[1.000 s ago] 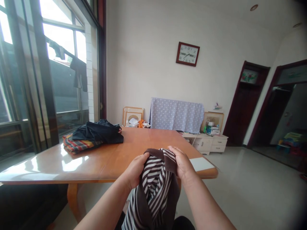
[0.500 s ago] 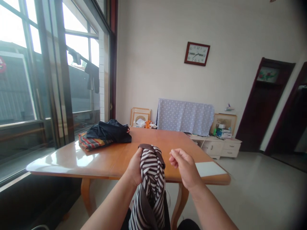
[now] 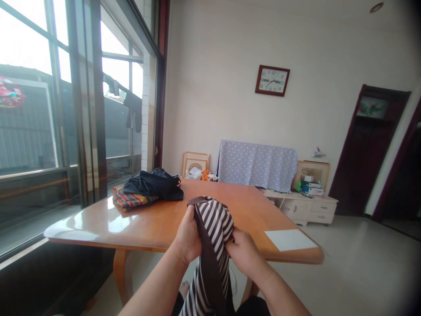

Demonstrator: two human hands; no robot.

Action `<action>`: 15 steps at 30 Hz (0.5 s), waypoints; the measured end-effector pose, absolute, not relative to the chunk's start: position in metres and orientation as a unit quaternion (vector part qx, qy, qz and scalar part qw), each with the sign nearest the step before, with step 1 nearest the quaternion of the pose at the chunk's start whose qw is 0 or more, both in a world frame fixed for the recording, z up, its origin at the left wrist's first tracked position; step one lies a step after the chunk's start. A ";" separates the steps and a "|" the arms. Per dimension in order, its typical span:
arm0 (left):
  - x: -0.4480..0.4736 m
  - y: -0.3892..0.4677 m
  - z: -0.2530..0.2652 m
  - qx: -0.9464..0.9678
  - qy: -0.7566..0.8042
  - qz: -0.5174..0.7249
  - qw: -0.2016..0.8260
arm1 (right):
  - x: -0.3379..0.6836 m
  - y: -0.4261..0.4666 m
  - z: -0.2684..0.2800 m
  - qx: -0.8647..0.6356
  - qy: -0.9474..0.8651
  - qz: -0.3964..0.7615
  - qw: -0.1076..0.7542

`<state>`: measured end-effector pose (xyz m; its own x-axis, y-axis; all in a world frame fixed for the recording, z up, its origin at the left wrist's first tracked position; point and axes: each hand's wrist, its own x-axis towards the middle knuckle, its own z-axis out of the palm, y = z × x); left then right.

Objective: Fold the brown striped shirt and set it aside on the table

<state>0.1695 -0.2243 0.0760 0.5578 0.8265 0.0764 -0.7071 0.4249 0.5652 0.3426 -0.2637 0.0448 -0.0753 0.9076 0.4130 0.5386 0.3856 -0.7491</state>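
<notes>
Striped garment: likely light, floppy; hold ribbed edge. Your left hand pinches it; right hand, can't tell (fingertips hidden).

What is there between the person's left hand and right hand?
A striped garment lies between the left hand and right hand, as the head view shows.

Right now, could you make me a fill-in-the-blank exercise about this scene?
1. The left hand and right hand hold a brown-and-white cloth garment patterned with ____.
2. A flat white rectangular sheet lies on the glossy orange-brown wooden ____.
3. On the pale wall hangs a brown-framed rectangular ____ with numbers.

Missing words: stripes; table; clock.
</notes>
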 end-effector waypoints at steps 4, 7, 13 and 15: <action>0.159 -0.231 0.081 0.298 0.046 0.429 0.852 | 0.340 -0.265 0.052 -0.425 -0.673 0.328 0.509; 0.156 -0.234 0.084 0.308 0.019 0.417 0.855 | 0.337 -0.270 0.055 -0.375 -0.665 0.439 0.474; 0.156 -0.230 0.088 0.318 0.153 0.404 0.844 | 0.346 -0.261 0.039 -0.439 -0.581 0.481 0.489; 0.151 -0.226 0.088 0.316 0.207 0.442 0.814 | 0.354 -0.256 0.040 -0.436 -0.541 0.465 0.549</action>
